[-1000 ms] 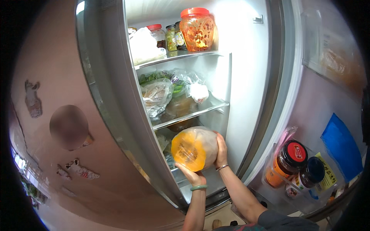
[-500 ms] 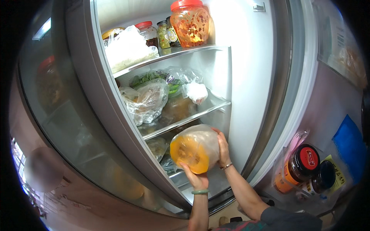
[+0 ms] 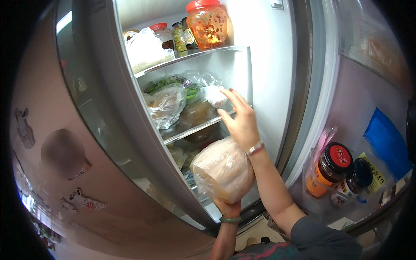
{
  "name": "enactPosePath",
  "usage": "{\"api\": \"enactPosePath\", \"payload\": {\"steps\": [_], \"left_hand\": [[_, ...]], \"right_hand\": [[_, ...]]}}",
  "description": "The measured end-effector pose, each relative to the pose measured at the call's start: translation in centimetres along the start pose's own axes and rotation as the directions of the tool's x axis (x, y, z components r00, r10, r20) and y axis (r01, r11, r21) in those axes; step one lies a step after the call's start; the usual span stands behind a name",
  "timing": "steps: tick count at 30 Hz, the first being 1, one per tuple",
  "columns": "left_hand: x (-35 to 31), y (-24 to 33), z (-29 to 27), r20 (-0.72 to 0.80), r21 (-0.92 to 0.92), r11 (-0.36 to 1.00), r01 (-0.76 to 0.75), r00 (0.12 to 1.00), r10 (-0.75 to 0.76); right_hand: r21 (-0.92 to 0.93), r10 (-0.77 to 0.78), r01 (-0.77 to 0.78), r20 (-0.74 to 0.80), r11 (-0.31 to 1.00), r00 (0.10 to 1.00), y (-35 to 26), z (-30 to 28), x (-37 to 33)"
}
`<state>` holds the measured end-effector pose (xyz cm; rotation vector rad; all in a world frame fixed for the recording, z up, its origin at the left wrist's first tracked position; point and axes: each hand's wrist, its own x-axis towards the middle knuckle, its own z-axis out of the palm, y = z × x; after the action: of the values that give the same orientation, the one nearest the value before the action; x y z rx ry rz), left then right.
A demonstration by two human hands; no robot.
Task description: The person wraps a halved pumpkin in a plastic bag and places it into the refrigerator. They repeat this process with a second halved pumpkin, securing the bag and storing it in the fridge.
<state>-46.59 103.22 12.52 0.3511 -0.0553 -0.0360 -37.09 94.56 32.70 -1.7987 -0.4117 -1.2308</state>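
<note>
The plastic-wrapped pumpkin (image 3: pixel 223 170) is resting in the left hand (image 3: pixel 229 208), out in front of the refrigerator's lower compartment and below the front edge of the middle shelf (image 3: pixel 197 127); its rounded side is facing up, showing no clear long axis. The left hand is cupping it from below, its fingers mostly hidden, so how far they are spreading I cannot tell. Above the pumpkin, the right hand (image 3: pixel 238 119) is hovering with fingers and thumb well parted, visibly holding nothing. The small white plastic bag (image 3: pixel 214 96) is lying toward the middle shelf's right end, just left of the right fingertips; whether they are touching it I cannot tell. The right hand is clearly the nearer one to it. Farther left, a clear plastic bag (image 3: pixel 167 108) is sitting near that shelf's front edge.
</note>
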Motion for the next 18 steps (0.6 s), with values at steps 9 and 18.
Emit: {"api": "enactPosePath", "payload": {"steps": [9,18], "left_hand": [[0.3,1.4,1.9,-0.04,0.07,0.992,-0.101,0.994,0.104],[-0.2,1.4,0.9,0.003,0.062,0.997,-0.047,0.999,0.047]], "right_hand": [[-0.382,0.098,-0.032,0.153,0.923,0.983,3.6,4.1,3.3],[0.121,-0.271,0.315,-0.283,0.941,0.92,-7.4,-1.6,3.1]]}}
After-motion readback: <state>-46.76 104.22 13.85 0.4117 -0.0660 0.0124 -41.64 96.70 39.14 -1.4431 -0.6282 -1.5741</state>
